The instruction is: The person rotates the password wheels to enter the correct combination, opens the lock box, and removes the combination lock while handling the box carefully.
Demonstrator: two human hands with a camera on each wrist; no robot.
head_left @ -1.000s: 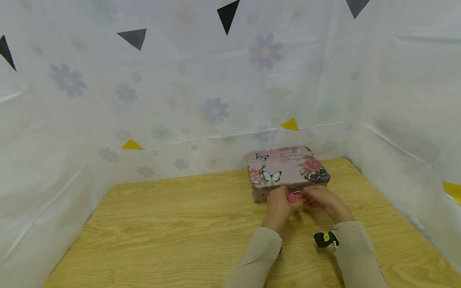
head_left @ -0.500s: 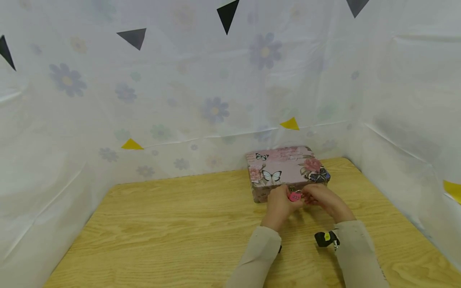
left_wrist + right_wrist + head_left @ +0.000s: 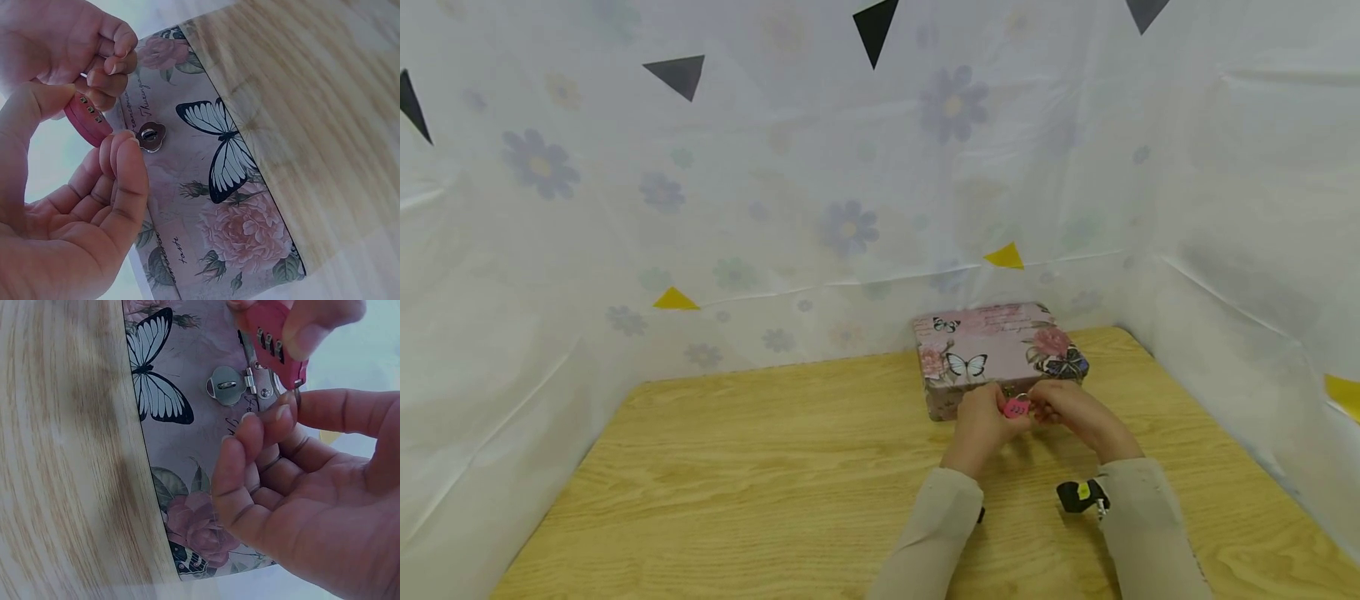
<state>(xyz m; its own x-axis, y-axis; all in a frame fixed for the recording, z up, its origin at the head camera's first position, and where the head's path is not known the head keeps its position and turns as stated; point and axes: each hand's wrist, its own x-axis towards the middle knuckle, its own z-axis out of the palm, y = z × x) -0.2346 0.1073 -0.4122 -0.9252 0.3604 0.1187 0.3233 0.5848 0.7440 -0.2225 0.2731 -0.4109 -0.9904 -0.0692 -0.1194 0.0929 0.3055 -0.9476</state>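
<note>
A small pink combination padlock (image 3: 1017,407) is between my hands, in front of a pink tin box (image 3: 992,346) printed with butterflies and roses. My left hand (image 3: 983,427) pinches the padlock's body between thumb and fingers; its number dials show in both wrist views. On the other side, my right hand (image 3: 1078,417) pinches the metal shackle (image 3: 298,394) in its fingertips. The padlock is apart from the metal clasp (image 3: 226,385), whose turning loop sits through the plate on the box's front. The lid is down. Fingers hide part of the shackle.
The box stands on a wooden table (image 3: 760,467) near its back right corner. White flowered sheeting (image 3: 775,208) rises behind, with plain white sheeting at both sides. A black wrist camera (image 3: 1078,496) hangs beneath the right sleeve.
The padlock has tilted and shifted slightly up and to the right, so its dials now face more towards the head camera. Both hands stay almost in place and keep their hold; the box has not moved.
</note>
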